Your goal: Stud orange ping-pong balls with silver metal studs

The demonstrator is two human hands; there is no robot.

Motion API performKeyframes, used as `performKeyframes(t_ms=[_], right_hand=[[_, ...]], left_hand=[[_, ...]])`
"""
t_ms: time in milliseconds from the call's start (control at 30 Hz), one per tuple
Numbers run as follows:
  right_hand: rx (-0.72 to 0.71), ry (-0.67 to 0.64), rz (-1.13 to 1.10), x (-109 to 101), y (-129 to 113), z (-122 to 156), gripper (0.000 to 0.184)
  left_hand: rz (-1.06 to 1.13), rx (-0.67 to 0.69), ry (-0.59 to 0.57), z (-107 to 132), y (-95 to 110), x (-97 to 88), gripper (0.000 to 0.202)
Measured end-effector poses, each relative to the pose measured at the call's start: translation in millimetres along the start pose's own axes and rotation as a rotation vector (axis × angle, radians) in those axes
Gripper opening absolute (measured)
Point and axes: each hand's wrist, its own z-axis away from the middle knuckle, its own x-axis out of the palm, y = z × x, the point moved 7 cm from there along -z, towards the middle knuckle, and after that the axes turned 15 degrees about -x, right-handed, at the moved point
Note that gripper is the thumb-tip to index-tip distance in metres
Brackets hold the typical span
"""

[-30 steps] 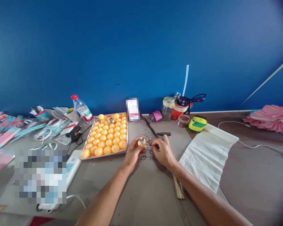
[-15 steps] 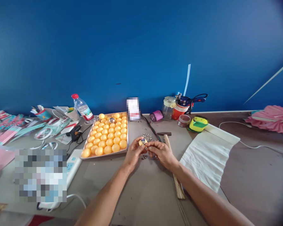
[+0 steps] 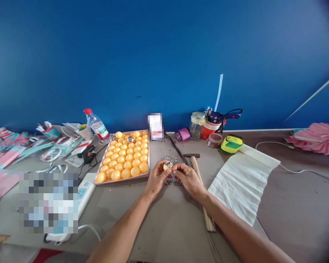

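An orange ping-pong ball (image 3: 167, 166) with shiny silver pieces on its upper side is gripped between the thumb and fingers of my left hand (image 3: 157, 180). My right hand (image 3: 189, 179) is closed in a pinch at the ball's right side; anything tiny between those fingertips is hidden. Just behind the hands lies a heap of small silver studs (image 3: 172, 159), and a few loose studs (image 3: 169, 182) sit in front. To the left, a shallow tray (image 3: 126, 180) holds rows of orange balls (image 3: 129, 157), among them a silver-covered ball (image 3: 131, 139).
A hammer (image 3: 192, 155) and a wooden strip (image 3: 207, 219) lie right of my hands, beside white cloth (image 3: 239, 184). Behind stand a clear jar (image 3: 197, 126), a red cup (image 3: 210, 129) and a pink roll (image 3: 182, 134). A bottle (image 3: 98, 126) and power strip (image 3: 86, 186) are leftward.
The ball is turned slightly in my left hand, and more of its orange surface shows. My right fingers have shifted a little away from its top. The whole view has moved slightly.
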Motion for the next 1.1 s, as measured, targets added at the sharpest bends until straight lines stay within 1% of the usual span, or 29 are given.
performKeyframes(t_ms=[267, 400, 500, 633, 800, 933, 1100], right_hand=[[0.012, -0.022, 0.015, 0, 4, 1, 0.016], [0.007, -0.025, -0.006, 1, 4, 2, 0.015], [0.019, -0.009, -0.04, 2, 3, 2, 0.015], [0.025, 0.008, -0.094, 4, 0, 2, 0.021], [0.023, 0.004, -0.123, 5, 2, 3, 0.023], [0.018, 0.019, -0.122, 4, 4, 3, 0.023], [0.035, 0.013, -0.062, 3, 2, 2, 0.025]], left_hand=[[-0.089, 0.076, 0.02, -1, -2, -2.0, 0.043], [-0.121, 0.12, 0.059, 0, -4, -4.1, 0.043], [-0.13, 0.126, 0.065, 0, -6, -4.6, 0.043], [-0.124, 0.142, 0.069, -1, -9, -5.5, 0.043], [-0.1, 0.124, 0.072, -1, -12, -6.7, 0.046], [-0.112, 0.119, 0.061, 0, -11, -5.4, 0.045], [-0.143, 0.115, 0.054, 0, -10, -3.7, 0.046]])
